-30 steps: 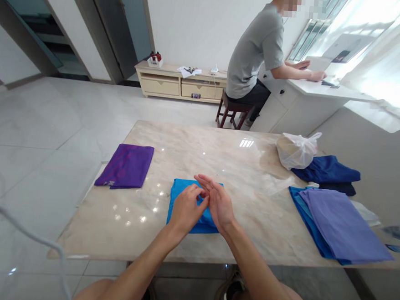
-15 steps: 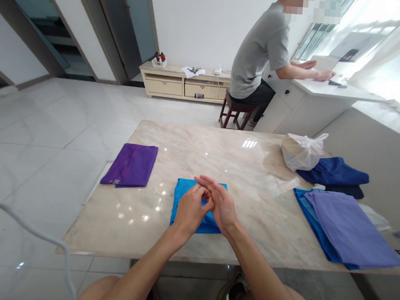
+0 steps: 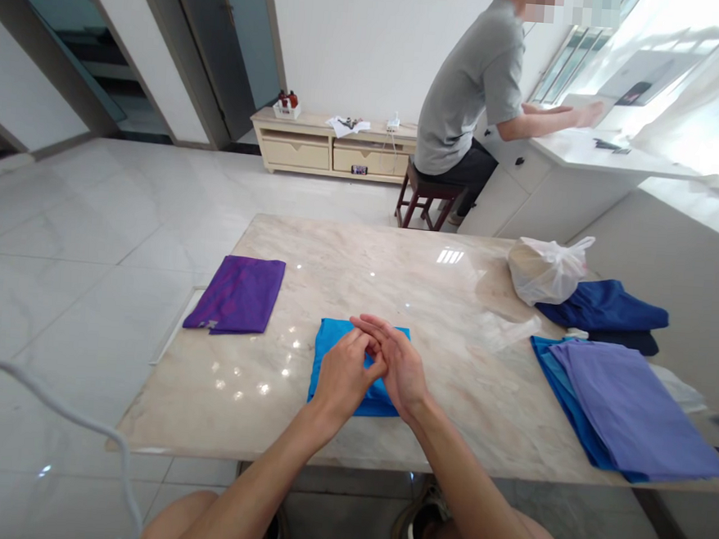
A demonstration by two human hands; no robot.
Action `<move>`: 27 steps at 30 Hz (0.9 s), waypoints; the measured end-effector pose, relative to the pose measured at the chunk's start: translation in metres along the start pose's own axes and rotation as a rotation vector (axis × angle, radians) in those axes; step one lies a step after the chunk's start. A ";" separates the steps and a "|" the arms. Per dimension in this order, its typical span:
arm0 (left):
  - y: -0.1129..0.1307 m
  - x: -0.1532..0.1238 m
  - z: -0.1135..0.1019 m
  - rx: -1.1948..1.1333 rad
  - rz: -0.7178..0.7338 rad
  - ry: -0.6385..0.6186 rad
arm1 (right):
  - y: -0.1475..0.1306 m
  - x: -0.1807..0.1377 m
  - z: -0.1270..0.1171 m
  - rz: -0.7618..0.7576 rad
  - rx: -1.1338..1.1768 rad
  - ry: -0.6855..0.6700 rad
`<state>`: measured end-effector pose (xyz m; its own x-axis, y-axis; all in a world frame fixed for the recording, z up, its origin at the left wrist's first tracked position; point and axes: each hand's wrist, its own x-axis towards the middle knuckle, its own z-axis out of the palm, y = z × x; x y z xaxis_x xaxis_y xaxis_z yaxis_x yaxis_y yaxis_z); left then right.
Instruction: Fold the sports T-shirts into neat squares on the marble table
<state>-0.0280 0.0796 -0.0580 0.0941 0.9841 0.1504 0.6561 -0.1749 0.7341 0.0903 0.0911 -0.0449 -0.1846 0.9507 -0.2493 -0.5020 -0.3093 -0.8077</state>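
Note:
My left hand (image 3: 345, 373) and my right hand (image 3: 406, 373) meet just above a folded bright blue cloth (image 3: 331, 337) near the table's front edge. The left fingers are curled, thumb and fingertips pressed against the right hand's palm side; whether anything small is between them is hidden. My right fingers are stretched out, close together, slanting up and left over the left fingertips. Parts of the blue cloth show around and between both hands. To the left lies a folded purple cloth (image 3: 240, 294), apart from the hands.
On the marble table's (image 3: 348, 252) right side lie a lavender cloth (image 3: 633, 404) over blue ones, a dark blue cloth (image 3: 609, 307) and a tied white plastic bag (image 3: 547, 270). A white cable (image 3: 48, 400) curves at lower left. Beyond, a person (image 3: 471, 80) sits on a stool (image 3: 430, 194).
My hands keep the same pose against each other. The view has shifted slightly. The seated person's arm has moved farther right, its hand raised off the desk.

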 end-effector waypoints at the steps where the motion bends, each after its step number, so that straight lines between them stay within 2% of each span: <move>1: 0.001 0.000 -0.001 0.001 -0.002 0.002 | 0.000 0.001 -0.001 0.001 0.004 -0.002; 27: -0.002 0.000 -0.006 0.066 0.016 -0.015 | 0.004 0.006 -0.007 0.013 -0.002 -0.031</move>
<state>-0.0338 0.0797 -0.0560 0.1153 0.9817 0.1513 0.7024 -0.1883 0.6864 0.0932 0.0957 -0.0540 -0.2174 0.9453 -0.2431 -0.4977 -0.3216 -0.8056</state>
